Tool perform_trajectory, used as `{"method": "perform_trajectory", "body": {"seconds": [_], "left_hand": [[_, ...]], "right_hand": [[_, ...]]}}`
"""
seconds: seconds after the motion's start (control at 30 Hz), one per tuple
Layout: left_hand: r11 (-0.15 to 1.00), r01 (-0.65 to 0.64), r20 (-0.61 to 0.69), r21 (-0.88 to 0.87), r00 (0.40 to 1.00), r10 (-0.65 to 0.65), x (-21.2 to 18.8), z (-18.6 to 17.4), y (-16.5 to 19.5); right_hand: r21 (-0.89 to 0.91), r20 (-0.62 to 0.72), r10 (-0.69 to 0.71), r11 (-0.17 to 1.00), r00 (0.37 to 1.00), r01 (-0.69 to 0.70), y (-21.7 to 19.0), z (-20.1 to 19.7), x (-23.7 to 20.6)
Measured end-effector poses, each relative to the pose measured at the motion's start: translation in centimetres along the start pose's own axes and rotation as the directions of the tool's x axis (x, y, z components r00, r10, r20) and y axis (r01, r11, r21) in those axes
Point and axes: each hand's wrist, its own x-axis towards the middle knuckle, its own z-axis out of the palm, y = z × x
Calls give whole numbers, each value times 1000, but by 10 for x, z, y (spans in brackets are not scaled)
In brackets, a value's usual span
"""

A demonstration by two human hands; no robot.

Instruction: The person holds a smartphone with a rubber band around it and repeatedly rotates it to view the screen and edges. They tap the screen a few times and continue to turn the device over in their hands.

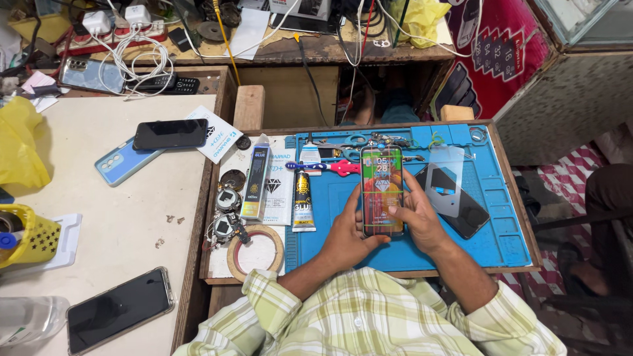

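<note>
A lit smartphone (381, 179) with a colourful screen lies upright on the blue work mat (501, 224). My left hand (346, 234) grips its left edge and lower corner. My right hand (417, 217) rests against its right side, with fingers laid on the lower part of the screen. Just right of the phone lies a dark phone (461, 207) with a clear screen protector sheet (446, 173) on top of it.
Glue tubes (302, 201), a boxed tube (256, 175), a tape roll (256, 252), scissors and a toothbrush (323, 167) crowd the mat's left and back. Several phones (170, 134) lie on the white table at left. A yellow basket (30, 237) stands at the far left.
</note>
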Motion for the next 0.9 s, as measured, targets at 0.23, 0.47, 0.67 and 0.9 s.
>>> {"method": "perform_trajectory", "body": {"seconds": [0.23, 0.47, 0.67, 0.9], "left_hand": [[999, -26, 18, 19, 1000, 26, -1, -1, -2], [1000, 12, 25, 0, 1000, -12, 2, 0, -6], [999, 1, 54, -38, 999, 1, 2, 0, -10], [1000, -11, 62, -28, 998, 13, 2, -3, -7]], "right_hand": [[-115, -24, -7, 993, 1000, 5, 2, -1, 0], [-129, -14, -42, 991, 999, 40, 1, 1, 1], [-154, -20, -45, 987, 999, 42, 3, -1, 0], [-157, -49, -12, 988, 999, 4, 3, 0, 1]]}}
